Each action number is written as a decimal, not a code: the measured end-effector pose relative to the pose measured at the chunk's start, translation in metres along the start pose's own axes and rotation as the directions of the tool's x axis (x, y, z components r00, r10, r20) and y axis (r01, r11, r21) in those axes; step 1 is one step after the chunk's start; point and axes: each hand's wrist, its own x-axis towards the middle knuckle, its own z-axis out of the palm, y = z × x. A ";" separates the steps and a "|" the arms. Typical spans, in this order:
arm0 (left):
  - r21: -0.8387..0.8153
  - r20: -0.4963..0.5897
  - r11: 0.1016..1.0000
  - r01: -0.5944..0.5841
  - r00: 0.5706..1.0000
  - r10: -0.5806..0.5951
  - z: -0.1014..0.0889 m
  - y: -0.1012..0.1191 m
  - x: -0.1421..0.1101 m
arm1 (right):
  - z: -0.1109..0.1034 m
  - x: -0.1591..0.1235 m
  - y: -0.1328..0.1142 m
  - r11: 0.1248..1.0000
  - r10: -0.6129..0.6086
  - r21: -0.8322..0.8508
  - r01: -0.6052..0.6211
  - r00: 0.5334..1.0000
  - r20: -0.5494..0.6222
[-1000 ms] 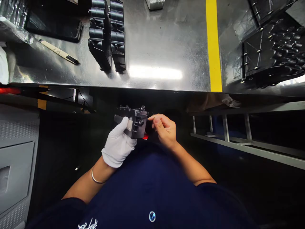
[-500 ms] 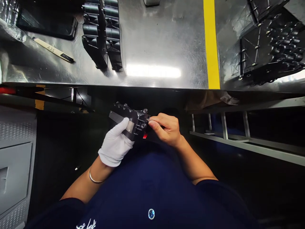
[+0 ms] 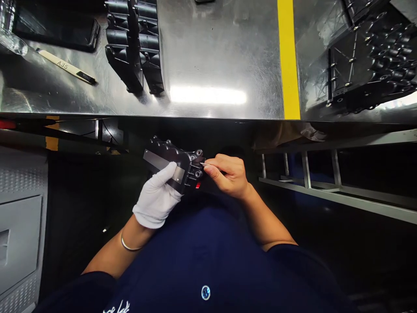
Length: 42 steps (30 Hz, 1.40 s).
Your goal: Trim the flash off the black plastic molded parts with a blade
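A white glove covers my left hand, which is closed around a black molded plastic part in front of my body. Along the part's upper face runs a flat grey metal strip, and my left thumb presses on it. My bare right hand pinches a small thin blade between thumb and forefinger. The blade's tip meets the part's right end, beside its round bosses; whether it cuts in there I cannot tell. My other right fingers are curled in.
A steel table lies ahead, marked with a yellow stripe. On it are ribbed black parts, a cream utility knife, a dark phone-like device and more black parts. A metal frame stands lower right, a grey cabinet left.
The black plastic part has turned slightly in my left hand, its far end shifting left and up. My right hand stays almost in place with the blade. The view has shifted a little.
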 end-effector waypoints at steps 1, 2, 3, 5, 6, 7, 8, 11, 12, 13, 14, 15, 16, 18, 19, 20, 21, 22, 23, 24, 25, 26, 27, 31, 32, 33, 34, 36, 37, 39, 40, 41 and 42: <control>0.009 0.003 1.000 -0.006 1.000 0.006 0.000 0.000 0.000 | 0.000 0.000 0.000 1.000 0.009 -0.002 -0.009 1.000 0.007; 0.017 0.005 1.000 -0.014 1.000 0.014 0.000 0.000 0.000 | 0.000 0.000 0.001 1.000 0.014 -0.005 -0.014 1.000 0.011; 0.022 0.005 0.999 -0.023 1.000 0.023 -0.001 0.000 0.000 | 0.000 0.000 0.002 1.000 0.015 -0.010 -0.015 1.000 0.008; 0.026 0.003 0.999 -0.042 0.999 0.042 -0.002 0.000 -0.001 | 0.000 -0.001 0.004 1.000 0.008 -0.025 -0.008 1.000 -0.010; 0.027 0.001 0.999 -0.046 0.999 0.046 -0.002 0.000 -0.001 | 0.001 -0.001 0.006 1.000 -0.001 -0.031 0.000 1.000 -0.027; 0.027 -0.003 0.998 -0.049 0.999 0.049 -0.002 0.000 -0.001 | 0.002 -0.002 0.007 0.999 -0.009 -0.034 0.007 0.999 -0.048; 0.024 -0.007 0.999 -0.049 0.999 0.049 -0.002 0.000 -0.001 | 0.004 -0.002 0.009 0.999 -0.013 -0.033 0.011 0.998 -0.069; 0.003 -0.019 0.999 -0.044 0.999 0.044 -0.002 0.001 0.002 | 0.012 -0.004 0.011 1.000 0.021 -0.020 -0.023 0.993 -0.119; -0.003 -0.021 0.999 -0.048 0.999 0.048 -0.002 0.001 0.004 | 0.016 -0.005 0.012 0.999 0.046 -0.015 -0.048 0.991 -0.127; -0.005 -0.019 0.999 -0.050 0.999 0.050 -0.003 0.002 0.005 | 0.020 -0.005 0.013 0.997 0.072 -0.009 -0.074 0.989 -0.133; -0.001 -0.015 0.999 -0.054 0.998 0.054 -0.004 0.002 0.007 | 0.024 -0.006 0.015 0.995 0.096 -0.001 -0.097 0.986 -0.137; 0.005 -0.012 0.998 -0.062 0.998 0.062 -0.005 0.003 0.007 | 0.027 -0.006 0.019 0.993 0.119 0.009 -0.119 0.983 -0.139; 0.017 -0.013 0.998 -0.062 0.998 0.062 -0.006 0.003 0.006 | 0.030 -0.006 0.023 0.988 0.153 0.018 -0.152 0.978 -0.145; 0.053 -0.013 0.997 -0.051 0.999 0.052 -0.010 0.003 0.001 | 0.032 -0.006 0.035 0.961 0.277 0.045 -0.273 0.940 -0.200; 0.079 -0.010 0.996 -0.047 0.999 0.047 -0.011 0.002 -0.003 | 0.031 -0.007 0.040 0.933 0.359 0.066 -0.354 0.901 -0.242; 0.107 -0.004 0.993 -0.049 0.999 0.050 -0.012 0.002 -0.006 | 0.029 -0.007 0.045 0.897 0.440 0.094 -0.432 0.851 -0.287; 0.135 0.001 0.989 -0.057 0.998 0.058 -0.012 0.001 -0.009 | 0.026 -0.008 0.047 0.863 0.502 0.121 -0.490 0.807 -0.311; 0.153 -0.001 0.986 -0.067 0.998 0.068 -0.012 0.001 -0.011 | 0.023 -0.008 0.046 0.846 0.531 0.137 -0.515 0.790 -0.305; 0.158 -0.018 0.985 -0.068 0.997 0.072 -0.011 0.001 -0.011 | 0.020 -0.009 0.043 0.850 0.527 0.144 -0.507 0.806 -0.270; 0.145 -0.034 0.987 -0.073 0.996 0.078 -0.010 0.002 -0.010 | 0.017 -0.010 0.037 0.871 0.490 0.144 -0.469 0.843 -0.222; 0.117 -0.042 0.989 -0.085 0.995 0.091 -0.010 0.003 -0.007 | 0.016 -0.010 0.029 0.903 0.427 0.142 -0.406 0.887 -0.177; 0.086 -0.046 0.991 -0.106 0.993 0.110 -0.009 0.005 -0.004 | 0.015 -0.010 0.021 0.934 0.346 0.144 -0.326 0.928 -0.141; 0.058 -0.052 0.992 -0.114 0.992 0.117 -0.009 0.006 -0.001 | 0.015 -0.010 0.013 0.959 0.261 0.147 -0.243 0.958 -0.121; 0.018 -0.071 0.998 -0.059 0.996 0.060 -0.008 0.007 0.007 | 0.020 -0.006 -0.001 0.991 0.044 0.128 -0.028 0.991 -0.124; 0.016 -0.066 0.999 -0.046 0.997 0.047 -0.008 0.006 0.006 | 0.021 -0.005 0.000 0.993 0.028 0.118 -0.013 0.992 -0.127; 0.015 -0.060 0.999 -0.040 0.997 0.041 -0.007 0.005 0.006 | 0.023 -0.005 0.001 0.994 0.020 0.107 -0.007 0.991 -0.129; 0.015 -0.051 0.999 -0.042 0.998 0.043 -0.007 0.003 0.006 | 0.024 -0.005 0.003 0.996 0.022 0.093 -0.010 0.991 -0.133; 0.016 -0.034 0.998 -0.067 0.997 0.068 -0.008 0.001 0.006 | 0.026 -0.006 0.007 0.998 0.051 0.054 -0.043 0.987 -0.153; 0.016 -0.026 0.997 -0.077 0.997 0.077 -0.008 0.000 0.008 | 0.028 -0.007 0.009 0.997 0.071 0.036 -0.065 0.983 -0.167; 0.010 -0.017 0.997 -0.080 0.997 0.080 -0.009 -0.001 0.012 | 0.033 -0.008 0.011 0.994 0.109 0.017 -0.108 0.975 -0.195; 0.006 -0.015 0.998 -0.069 0.997 0.069 -0.010 -0.001 0.014 | 0.036 -0.009 0.012 0.992 0.125 0.016 -0.124 0.970 -0.208; 0.006 -0.017 0.999 -0.053 0.998 0.053 -0.012 0.000 0.016 | 0.039 -0.010 0.014 0.990 0.138 0.020 -0.137 0.967 -0.215; 0.007 -0.018 0.999 -0.042 0.999 0.042 -0.015 0.001 0.018 | 0.043 -0.010 0.017 0.988 0.153 0.026 -0.151 0.965 -0.214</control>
